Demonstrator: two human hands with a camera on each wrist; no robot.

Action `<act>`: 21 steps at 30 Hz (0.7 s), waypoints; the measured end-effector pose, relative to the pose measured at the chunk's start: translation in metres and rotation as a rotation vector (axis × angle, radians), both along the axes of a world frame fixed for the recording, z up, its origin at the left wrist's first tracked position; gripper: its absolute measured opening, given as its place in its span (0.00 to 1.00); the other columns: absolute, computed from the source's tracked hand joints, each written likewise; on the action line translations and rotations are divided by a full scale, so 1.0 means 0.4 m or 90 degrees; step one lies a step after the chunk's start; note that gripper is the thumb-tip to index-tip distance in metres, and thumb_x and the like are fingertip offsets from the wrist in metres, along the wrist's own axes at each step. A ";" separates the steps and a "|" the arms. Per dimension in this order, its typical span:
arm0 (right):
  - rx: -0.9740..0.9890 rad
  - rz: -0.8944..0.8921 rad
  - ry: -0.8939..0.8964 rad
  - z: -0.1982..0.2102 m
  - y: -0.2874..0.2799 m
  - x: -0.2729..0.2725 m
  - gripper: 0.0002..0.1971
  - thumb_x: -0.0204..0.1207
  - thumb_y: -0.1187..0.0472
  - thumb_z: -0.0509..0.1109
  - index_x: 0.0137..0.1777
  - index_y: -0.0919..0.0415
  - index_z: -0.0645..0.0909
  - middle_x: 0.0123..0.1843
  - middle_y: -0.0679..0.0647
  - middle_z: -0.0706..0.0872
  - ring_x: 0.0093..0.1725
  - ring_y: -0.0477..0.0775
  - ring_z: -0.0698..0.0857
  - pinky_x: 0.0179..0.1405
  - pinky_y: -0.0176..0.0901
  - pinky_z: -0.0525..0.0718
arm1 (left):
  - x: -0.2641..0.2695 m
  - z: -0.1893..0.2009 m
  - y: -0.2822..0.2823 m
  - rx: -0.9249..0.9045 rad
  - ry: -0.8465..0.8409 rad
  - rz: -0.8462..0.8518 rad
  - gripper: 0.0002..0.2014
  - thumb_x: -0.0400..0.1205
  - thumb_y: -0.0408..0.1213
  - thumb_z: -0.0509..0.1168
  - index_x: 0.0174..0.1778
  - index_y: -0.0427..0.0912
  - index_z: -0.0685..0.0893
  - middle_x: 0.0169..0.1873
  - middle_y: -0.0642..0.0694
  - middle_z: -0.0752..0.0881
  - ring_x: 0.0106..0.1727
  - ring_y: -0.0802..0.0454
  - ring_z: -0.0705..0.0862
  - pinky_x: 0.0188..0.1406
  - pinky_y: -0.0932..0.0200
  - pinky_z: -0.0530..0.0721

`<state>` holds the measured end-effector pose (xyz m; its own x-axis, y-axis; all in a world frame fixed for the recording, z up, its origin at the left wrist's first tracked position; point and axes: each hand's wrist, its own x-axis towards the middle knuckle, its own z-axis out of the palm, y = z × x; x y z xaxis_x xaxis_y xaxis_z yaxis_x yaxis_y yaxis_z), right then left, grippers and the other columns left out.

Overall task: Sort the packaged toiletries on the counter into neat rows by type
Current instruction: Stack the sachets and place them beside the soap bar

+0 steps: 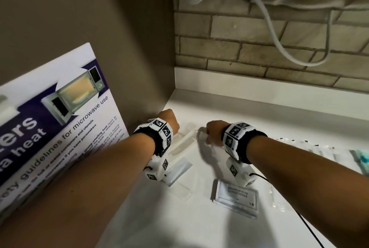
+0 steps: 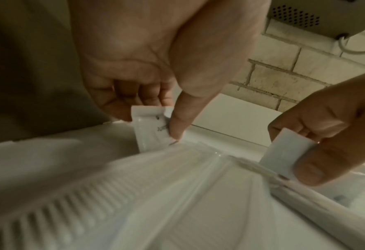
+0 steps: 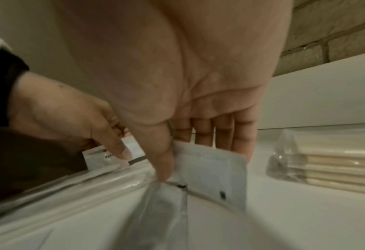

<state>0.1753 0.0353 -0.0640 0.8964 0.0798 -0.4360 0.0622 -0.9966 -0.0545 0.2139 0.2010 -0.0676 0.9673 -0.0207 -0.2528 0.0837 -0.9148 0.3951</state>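
Note:
At the back left corner of the white counter [image 1: 259, 120] both hands work close together. My left hand [image 2: 155, 118] pinches a small white sachet [image 2: 153, 130] between thumb and fingers, its lower end touching the counter. My right hand [image 3: 190, 157] pinches a second white sachet [image 3: 213, 170] the same way, standing on edge. In the head view the left hand [image 1: 171, 122] and right hand [image 1: 211, 131] hide both sachets. A comb in a clear wrapper [image 1: 183, 141] lies just below the hands. Shampoo-with-conditioner sachets [image 1: 236, 195] lie stacked near the front.
A stack of clear-wrapped packets [image 3: 337, 162] lies to the right, also seen as clear packets [image 1: 303, 145] beside a teal item [image 1: 361, 158]. A microwave-use poster [image 1: 60, 128] leans against the left wall. A brick wall [image 1: 259, 48] with hanging white cables [image 1: 267, 20] backs the counter.

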 end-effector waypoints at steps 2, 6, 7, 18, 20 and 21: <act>0.055 -0.013 0.002 0.020 -0.001 -0.014 0.15 0.80 0.56 0.66 0.61 0.65 0.79 0.60 0.62 0.85 0.55 0.61 0.83 0.49 0.45 0.76 | -0.001 0.004 0.006 -0.112 -0.032 0.034 0.12 0.77 0.30 0.69 0.55 0.43 0.81 0.55 0.42 0.85 0.52 0.44 0.86 0.46 0.58 0.85; 0.189 -0.065 -0.026 0.056 -0.021 -0.039 0.07 0.78 0.64 0.63 0.38 0.61 0.73 0.45 0.62 0.87 0.42 0.58 0.84 0.37 0.43 0.77 | -0.031 0.041 -0.006 -0.381 0.021 -0.004 0.16 0.77 0.27 0.71 0.58 0.46 0.81 0.44 0.45 0.86 0.36 0.50 0.83 0.27 0.60 0.86; 0.219 -0.075 -0.039 0.067 -0.025 -0.045 0.10 0.78 0.65 0.64 0.35 0.58 0.69 0.42 0.59 0.87 0.41 0.58 0.86 0.34 0.42 0.77 | -0.038 0.054 -0.010 -0.423 0.027 -0.030 0.17 0.78 0.26 0.71 0.61 0.45 0.82 0.47 0.43 0.87 0.40 0.49 0.84 0.38 0.57 0.88; 0.439 -0.138 0.002 0.114 -0.065 -0.146 0.20 0.66 0.84 0.71 0.41 0.57 0.73 0.31 0.54 0.75 0.30 0.56 0.78 0.26 0.45 0.79 | -0.156 0.098 -0.040 -0.672 0.038 0.038 0.08 0.83 0.27 0.66 0.47 0.45 0.78 0.42 0.38 0.86 0.41 0.43 0.87 0.40 0.46 0.89; 0.466 -0.143 0.002 0.123 -0.068 -0.159 0.21 0.66 0.86 0.69 0.41 0.57 0.73 0.31 0.53 0.74 0.36 0.59 0.80 0.29 0.46 0.81 | -0.173 0.103 -0.041 -0.685 0.066 0.050 0.07 0.83 0.25 0.64 0.48 0.41 0.76 0.42 0.38 0.85 0.39 0.43 0.87 0.37 0.50 0.90; 0.466 -0.138 0.004 0.127 -0.069 -0.166 0.22 0.65 0.86 0.70 0.42 0.56 0.74 0.32 0.53 0.74 0.39 0.60 0.81 0.28 0.45 0.81 | -0.180 0.104 -0.039 -0.687 0.078 0.055 0.06 0.84 0.25 0.63 0.50 0.39 0.76 0.44 0.36 0.85 0.39 0.42 0.87 0.35 0.52 0.90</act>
<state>0.1090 0.0078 -0.0132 0.9228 0.1720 -0.3447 -0.1337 -0.6961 -0.7054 0.1418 0.1855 -0.0262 0.9456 -0.2227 -0.2373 0.2251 -0.0793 0.9711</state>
